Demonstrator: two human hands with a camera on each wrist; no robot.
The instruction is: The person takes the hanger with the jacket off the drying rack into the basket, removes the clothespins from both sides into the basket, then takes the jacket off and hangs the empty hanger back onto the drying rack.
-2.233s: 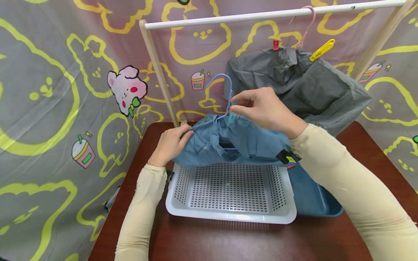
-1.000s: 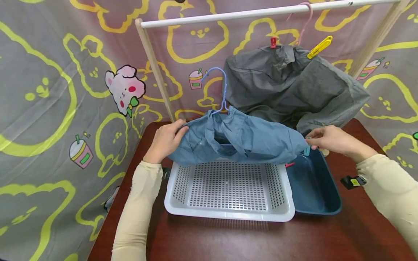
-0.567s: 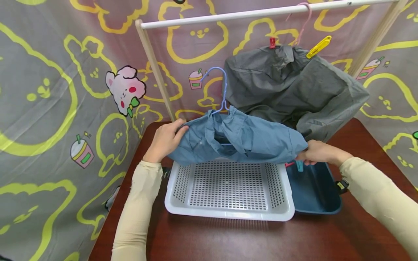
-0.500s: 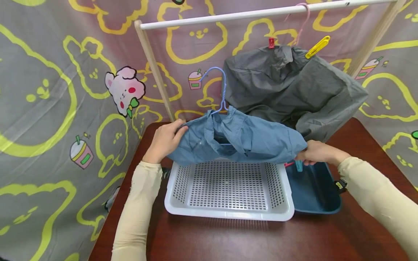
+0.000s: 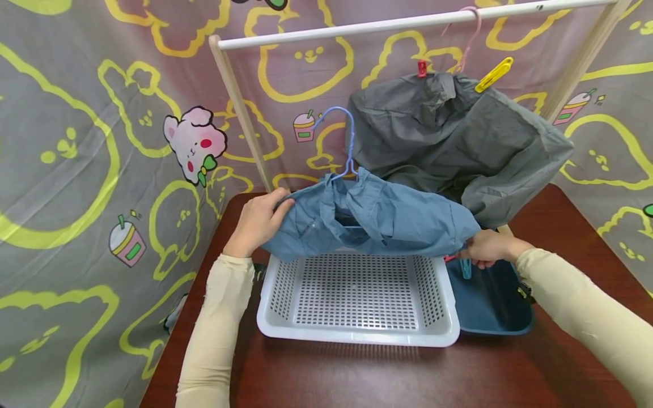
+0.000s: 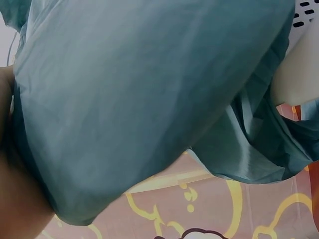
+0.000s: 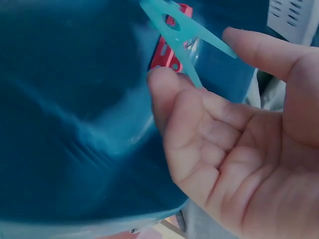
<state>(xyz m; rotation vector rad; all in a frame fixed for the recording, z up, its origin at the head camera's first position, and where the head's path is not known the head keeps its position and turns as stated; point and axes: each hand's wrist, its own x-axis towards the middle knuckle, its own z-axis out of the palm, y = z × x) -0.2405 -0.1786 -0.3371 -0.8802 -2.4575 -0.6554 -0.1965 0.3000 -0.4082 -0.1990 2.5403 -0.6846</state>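
Note:
A blue garment (image 5: 377,221) on a light blue hanger (image 5: 348,141) is held over a white perforated basket (image 5: 357,334). My left hand (image 5: 278,207) grips the garment's left shoulder. In the left wrist view the cloth (image 6: 149,89) fills the frame beside that hand (image 6: 10,164). My right hand (image 5: 471,254) is at the garment's right end and pinches a teal clothespin (image 5: 465,267). The right wrist view shows the teal clothespin (image 7: 174,30) between the fingertips of my right hand (image 7: 197,59), with a red clip (image 7: 167,52) behind it.
A grey garment (image 5: 449,136) hangs on a pink hanger (image 5: 466,39) from the white rail (image 5: 357,27), with a red clip (image 5: 421,68) and a yellow clip (image 5: 492,75) on it. A dark blue bin (image 5: 492,309) sits right of the basket on the brown table (image 5: 357,374).
My right hand left the hanger's neck, carried the teal clothespin to the garment's right end and lowered it under the edge. My left hand has kept its grip.

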